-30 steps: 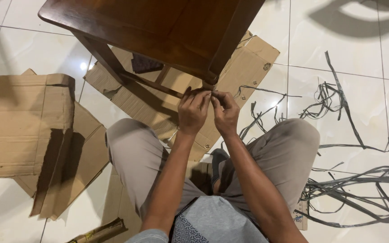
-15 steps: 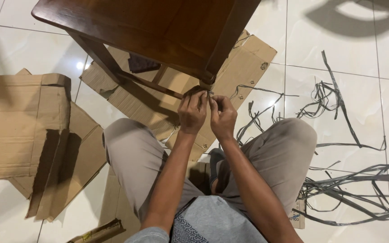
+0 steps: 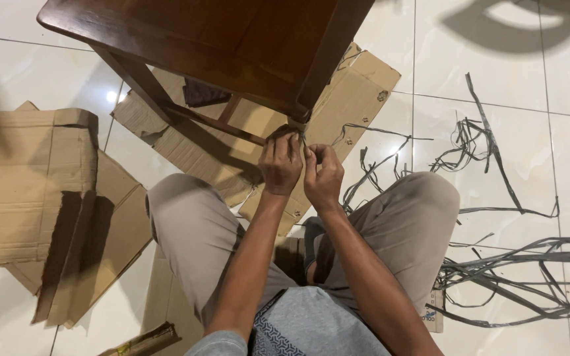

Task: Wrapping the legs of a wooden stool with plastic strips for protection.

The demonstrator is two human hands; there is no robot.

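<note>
I sit on the floor before a dark brown wooden table (image 3: pixel 219 39). Both hands are raised to the foot of its near leg (image 3: pixel 328 49). My left hand (image 3: pixel 280 163) and my right hand (image 3: pixel 323 177) pinch a thin grey plastic strap (image 3: pixel 303 140) just below that leg, fingers closed tight and almost touching each other. The strap end between the fingers is mostly hidden.
Flattened cardboard (image 3: pixel 31 191) lies at the left, and another sheet (image 3: pixel 357 86) lies under the table. Several loose grey straps (image 3: pixel 496 165) are scattered over the white floor tiles at the right, with a thicker bundle (image 3: pixel 529 277) near my right knee.
The hands have drawn closer together and slightly leftward at the leg's foot; the view has shifted a little, so the table and cardboard sit further left in the picture.
</note>
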